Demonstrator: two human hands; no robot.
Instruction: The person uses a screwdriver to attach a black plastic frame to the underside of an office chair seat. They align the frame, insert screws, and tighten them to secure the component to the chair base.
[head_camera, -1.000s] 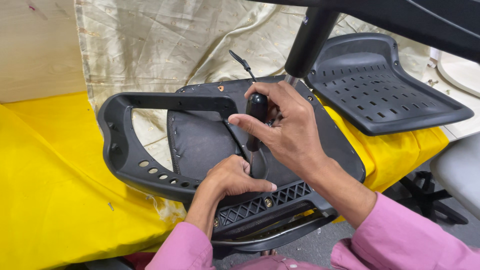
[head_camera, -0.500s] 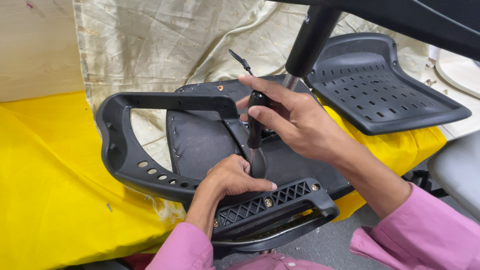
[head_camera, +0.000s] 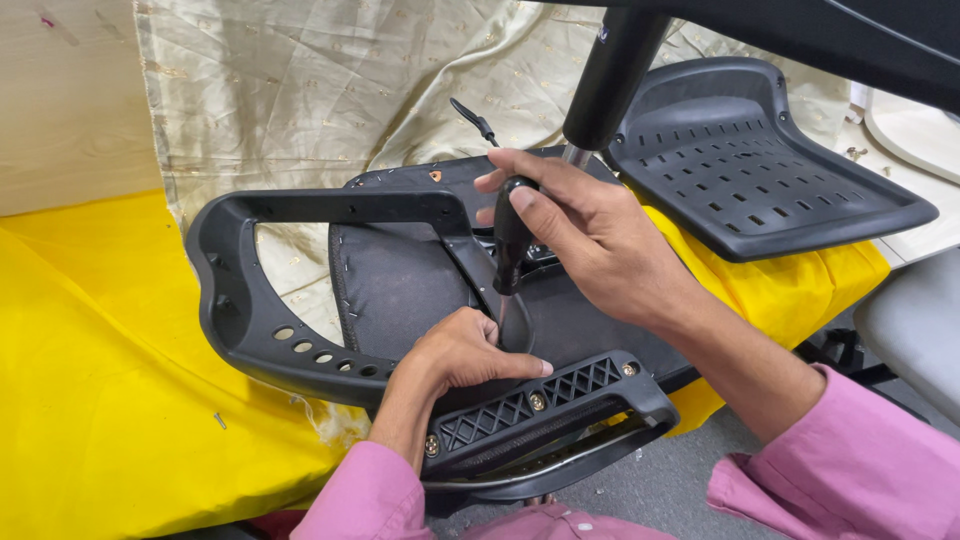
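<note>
Gripping the black handle of a screwdriver (head_camera: 512, 232), the right hand (head_camera: 590, 240) is closed around it, thumb laid over the top, holding the tool upright with its shaft running down to the underside of an upturned office chair seat (head_camera: 400, 280). Compared with a second ago, this hand has drawn back to the right and its wrist has straightened, while the screwdriver stands on the same spot; that reads as a turning or re-gripping motion rather than a move to a new screw. The left hand (head_camera: 460, 352) has not shifted: its fingers are curled shut and pressed to the seat right at the tool's tip, though whether they pinch a screw is hidden. The black armrest frame (head_camera: 250, 300) lies at left on the yellow cloth (head_camera: 90, 380). A perforated black seat shell (head_camera: 760, 160) rests far right.
</note>
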